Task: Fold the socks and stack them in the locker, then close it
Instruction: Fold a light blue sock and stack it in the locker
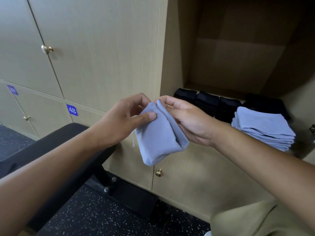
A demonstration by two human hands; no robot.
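A black padded bench point(56, 150) stands on the speckled floor to the left of the open locker point(170, 65), below closed doors, one labelled 48 point(72, 110). The left hand point(126, 118) pinches the near upper corner of a light blue sock point(156, 138) between thumb and curled fingers, in the air just left of the locker's opening. The right hand point(189, 120) grips the sock's other top edge, its fingers curled round the fold. The sock hangs doubled over between both hands. Inside the locker, on its floor, a row of folded black socks point(208, 103) lies at the back, and to the right of them is a stack of folded light blue socks point(262, 128).
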